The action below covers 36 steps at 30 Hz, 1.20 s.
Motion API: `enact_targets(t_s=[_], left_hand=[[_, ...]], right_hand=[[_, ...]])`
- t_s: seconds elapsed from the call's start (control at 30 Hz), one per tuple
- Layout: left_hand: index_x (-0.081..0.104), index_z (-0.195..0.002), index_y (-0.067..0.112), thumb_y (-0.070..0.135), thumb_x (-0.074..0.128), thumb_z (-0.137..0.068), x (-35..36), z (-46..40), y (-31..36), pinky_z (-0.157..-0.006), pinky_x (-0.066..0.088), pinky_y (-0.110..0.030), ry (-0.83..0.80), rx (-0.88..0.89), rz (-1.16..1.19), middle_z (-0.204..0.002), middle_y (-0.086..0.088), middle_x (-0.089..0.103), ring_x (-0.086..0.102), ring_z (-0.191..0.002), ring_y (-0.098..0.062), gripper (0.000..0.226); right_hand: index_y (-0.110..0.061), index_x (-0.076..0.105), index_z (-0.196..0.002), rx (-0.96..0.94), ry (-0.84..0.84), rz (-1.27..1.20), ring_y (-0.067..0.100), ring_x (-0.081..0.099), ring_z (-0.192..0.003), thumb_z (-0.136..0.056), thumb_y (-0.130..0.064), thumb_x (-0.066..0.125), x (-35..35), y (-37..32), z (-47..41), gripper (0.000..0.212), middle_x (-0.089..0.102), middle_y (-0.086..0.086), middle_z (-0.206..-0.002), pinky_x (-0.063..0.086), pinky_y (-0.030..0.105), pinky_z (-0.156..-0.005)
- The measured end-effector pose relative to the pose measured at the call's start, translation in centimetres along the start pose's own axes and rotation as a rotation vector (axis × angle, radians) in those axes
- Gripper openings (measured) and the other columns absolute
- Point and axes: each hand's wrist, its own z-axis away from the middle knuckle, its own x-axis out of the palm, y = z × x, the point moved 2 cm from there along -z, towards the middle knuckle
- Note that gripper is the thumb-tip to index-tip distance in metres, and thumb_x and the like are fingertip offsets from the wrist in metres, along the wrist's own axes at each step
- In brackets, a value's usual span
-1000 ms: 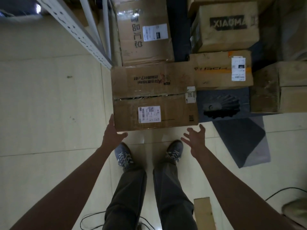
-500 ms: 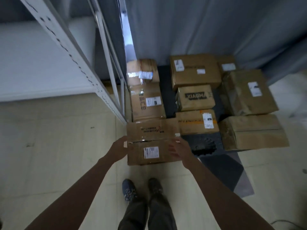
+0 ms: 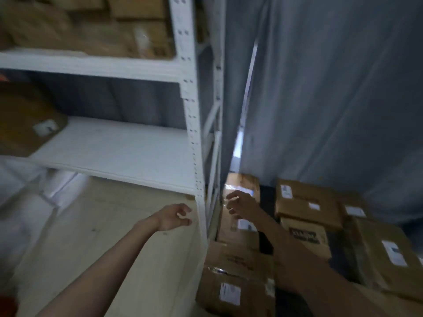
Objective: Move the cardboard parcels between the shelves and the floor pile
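Two hands hang in the air holding nothing: the left hand (image 3: 172, 217) sits in front of the white shelf unit (image 3: 192, 124) with fingers loosely curled, and the right hand (image 3: 240, 203) hovers over the floor pile (image 3: 306, 202) with fingers loosely curled too. Nearest in that pile lies a taped parcel (image 3: 235, 282) with a white label, just beside the rack's post. Another parcel (image 3: 25, 120) rests on the middle shelf at the left, and more blurred boxes (image 3: 96, 26) fill the shelf above. Grey curtain (image 3: 332, 88) hangs behind the pile.
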Motion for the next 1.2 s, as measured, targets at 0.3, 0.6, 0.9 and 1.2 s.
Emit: enact_targets(t_s=[0.3,0.6,0.9,1.2], left_hand=[[0.055,-0.136,0.018,0.034,0.069,-0.092,-15.1,11.8,-8.0,-0.096,0.047,-0.026,0.321,-0.087,0.008,-0.130,-0.003,0.059,0.061,-0.113,-0.018,0.049],[0.055,-0.136,0.023,0.041,0.068,-0.092,-25.2,20.8,-22.7,-0.100,0.046,-0.028,0.462,-0.241,0.035,-0.132,-0.001,0.058,0.059,-0.116,-0.016,0.049],[0.056,-0.133,0.029,0.046,0.068,-0.090,-34.2,23.0,-33.6,-0.098,0.046,-0.027,0.487,-0.272,0.026,-0.131,0.003,0.060,0.060,-0.112,-0.014,0.048],[0.056,-0.133,0.032,0.049,0.067,-0.090,-39.3,19.5,-39.9,-0.090,0.043,-0.022,0.450,-0.269,0.058,-0.130,0.006,0.058,0.060,-0.109,-0.012,0.047]], right_hand=[[-0.014,0.064,-0.115,-0.298,-0.231,0.269,0.017,0.065,-0.078,-0.094,-0.011,0.057,13.4,-15.9,0.1,0.022,0.068,0.009,-0.095,0.053,0.027,-0.067],[-0.014,0.063,-0.121,-0.439,-0.371,0.426,0.019,0.066,-0.087,-0.097,-0.013,0.055,30.7,-24.3,-0.2,0.025,0.070,0.016,-0.111,0.057,0.040,-0.086],[-0.015,0.065,-0.117,-0.447,-0.404,0.397,0.013,0.067,-0.076,-0.095,-0.017,0.057,44.2,-29.1,-3.0,0.023,0.068,0.002,-0.087,0.051,0.023,-0.061],[-0.015,0.065,-0.114,-0.413,-0.415,0.410,0.011,0.066,-0.073,-0.096,-0.017,0.057,51.1,-33.1,-8.8,0.019,0.070,0.004,-0.092,0.053,0.022,-0.064]])
